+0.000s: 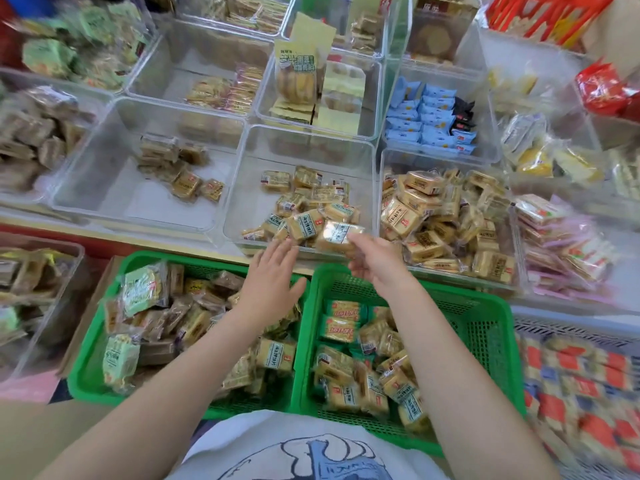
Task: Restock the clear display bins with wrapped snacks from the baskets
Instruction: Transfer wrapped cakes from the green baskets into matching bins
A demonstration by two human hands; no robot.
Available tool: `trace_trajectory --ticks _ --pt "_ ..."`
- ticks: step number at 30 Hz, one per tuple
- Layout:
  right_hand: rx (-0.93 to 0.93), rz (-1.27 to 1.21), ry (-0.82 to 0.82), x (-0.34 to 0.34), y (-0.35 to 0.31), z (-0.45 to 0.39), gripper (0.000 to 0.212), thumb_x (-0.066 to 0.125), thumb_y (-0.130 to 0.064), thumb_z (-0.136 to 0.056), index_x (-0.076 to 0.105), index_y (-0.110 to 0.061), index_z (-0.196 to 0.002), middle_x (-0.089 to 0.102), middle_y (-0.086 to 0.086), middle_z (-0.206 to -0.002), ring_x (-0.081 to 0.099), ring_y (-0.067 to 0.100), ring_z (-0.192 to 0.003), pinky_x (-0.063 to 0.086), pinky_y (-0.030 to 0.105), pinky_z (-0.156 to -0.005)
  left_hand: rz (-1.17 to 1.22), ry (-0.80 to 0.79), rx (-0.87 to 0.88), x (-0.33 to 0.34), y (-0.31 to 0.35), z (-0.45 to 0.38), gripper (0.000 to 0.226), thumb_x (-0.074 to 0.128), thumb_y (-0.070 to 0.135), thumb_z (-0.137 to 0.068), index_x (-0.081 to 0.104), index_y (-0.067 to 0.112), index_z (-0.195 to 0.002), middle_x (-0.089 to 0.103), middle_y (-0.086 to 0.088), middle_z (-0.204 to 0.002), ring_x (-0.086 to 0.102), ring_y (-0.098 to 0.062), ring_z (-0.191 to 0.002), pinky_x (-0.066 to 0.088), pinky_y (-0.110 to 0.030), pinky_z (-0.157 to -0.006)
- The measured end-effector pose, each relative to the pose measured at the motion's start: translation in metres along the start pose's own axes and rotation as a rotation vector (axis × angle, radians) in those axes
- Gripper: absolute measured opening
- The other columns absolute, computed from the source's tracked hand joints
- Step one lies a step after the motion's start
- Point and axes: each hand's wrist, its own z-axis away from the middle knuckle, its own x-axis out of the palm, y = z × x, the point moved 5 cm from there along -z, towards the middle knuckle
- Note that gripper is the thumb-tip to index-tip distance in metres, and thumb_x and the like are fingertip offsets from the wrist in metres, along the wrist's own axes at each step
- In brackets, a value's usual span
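My right hand point(375, 259) holds a wrapped snack point(337, 235) at the front edge of a clear display bin point(249, 168) that has several tan and blue-labelled packets in its front right part. My left hand point(273, 275) is flat with fingers spread, empty, just below that bin's front wall and above the left green basket point(90, 368). The right green basket point(485, 327) below my right arm holds several similar wrapped snacks point(346, 368).
A fuller clear bin point(450, 220) of tan packets stands to the right, a sparse clear bin point(114, 188) to the left. More clear bins fill the rows behind. A white crate point(581, 386) of red and blue packets sits at the lower right.
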Motion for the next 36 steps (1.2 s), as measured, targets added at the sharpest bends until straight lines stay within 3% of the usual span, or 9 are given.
trace_trajectory --ticks 4,9,14,19,21,23,26,31,36 --pt "-0.048 -0.052 0.008 0.021 -0.027 -0.025 0.036 0.066 -0.027 -0.096 0.06 -0.007 -0.126 0.068 0.009 -0.106 0.067 0.014 -0.071 0.057 0.026 -0.064 -0.173 -0.088 0.043 0.021 -0.004 0.003 0.082 0.035 0.049 -0.102 -0.018 0.02 -0.157 -0.026 -0.002 -0.163 -0.026 -0.023 -0.149 -0.014 -0.042 -0.12" --pt "-0.059 0.11 0.107 0.018 -0.025 -0.032 0.021 0.059 -0.017 -0.1 0.062 -0.005 -0.116 0.07 0.012 -0.104 0.068 0.02 -0.08 0.059 0.031 -0.075 -0.186 -0.081 0.021 0.018 -0.001 0.002 0.082 0.038 0.043 -0.102 -0.019 0.019 -0.157 -0.027 -0.003 -0.162 -0.026 -0.024 -0.149 -0.013 -0.043 -0.12" --pt "-0.139 0.264 0.09 0.001 0.003 0.006 0.008 0.06 -0.015 -0.099 0.066 -0.012 -0.103 0.072 0.011 -0.088 0.066 0.017 -0.065 0.057 0.029 -0.062 -0.199 -0.061 0.041 0.03 -0.005 0.002 0.088 0.041 0.041 -0.099 -0.024 0.018 -0.155 -0.032 -0.005 -0.161 -0.03 -0.026 -0.148 -0.01 -0.046 -0.122" --pt "-0.049 0.798 -0.036 -0.004 0.076 0.007 0.007 0.06 -0.021 -0.098 0.066 -0.017 -0.101 0.07 0.001 -0.101 0.067 0.015 -0.086 0.058 0.033 -0.079 -0.235 -0.081 0.027 0.038 -0.003 0.003 0.093 0.04 0.04 -0.097 -0.031 0.013 -0.151 -0.039 -0.01 -0.157 -0.035 -0.03 -0.145 -0.002 -0.05 -0.125" --pt "0.043 1.037 -0.188 0.001 0.105 0.006 0.02 0.067 -0.028 -0.094 0.067 -0.017 -0.11 0.067 0.003 -0.118 0.063 0.019 -0.102 0.054 0.036 -0.091 -0.23 -0.07 0.019 0.037 0.0 0.004 0.093 0.041 0.038 -0.097 -0.03 0.011 -0.151 -0.038 -0.012 -0.157 -0.034 -0.032 -0.145 0.0 -0.05 -0.125" --pt "0.154 1.213 -0.375 0.008 0.136 0.011 0.058 0.076 -0.035 -0.087 0.055 -0.015 -0.137 0.056 0.007 -0.14 0.057 0.024 -0.12 0.049 0.038 -0.101 -0.193 -0.046 0.009 0.036 0.003 0.005 0.091 0.042 0.035 -0.096 -0.024 0.011 -0.154 -0.034 -0.012 -0.159 -0.031 -0.031 -0.147 0.0 -0.048 -0.125" --pt "0.182 1.307 -0.456 0.013 0.162 0.02 0.081 0.081 -0.032 -0.082 0.04 -0.012 -0.149 0.054 0.007 -0.141 0.056 0.025 -0.119 0.049 0.034 -0.096 -0.088 0.012 0.02 0.036 0.009 0.014 0.081 0.045 0.031 -0.098 -0.003 0.012 -0.159 -0.021 -0.01 -0.164 -0.023 -0.028 -0.151 -0.002 -0.043 -0.126" --pt "0.18 0.949 -0.377 -0.003 0.153 0.025 0.041 0.062 -0.036 -0.095 0.055 -0.017 -0.131 0.058 -0.007 -0.114 0.058 0.013 -0.095 0.051 0.023 -0.078 0.282 -0.017 -0.022 0.036 0.015 0.033 0.052 0.053 0.024 -0.099 0.041 0.019 -0.149 0.037 -0.002 -0.155 0.03 -0.02 -0.144 0.025 -0.038 -0.119" --pt "0.281 0.075 -0.318 -0.018 0.119 0.03 0.039 0.037 -0.033 -0.106 0.065 -0.007 -0.115 0.073 0.017 -0.103 0.067 0.024 -0.077 0.057 0.034 -0.069 0.792 -0.381 -0.163 0.044 0.024 0.034 0.054 0.068 0.033 -0.092 0.048 0.037 -0.142 0.052 0.016 -0.137 0.049 -0.007 -0.126 0.043 -0.039 -0.105"
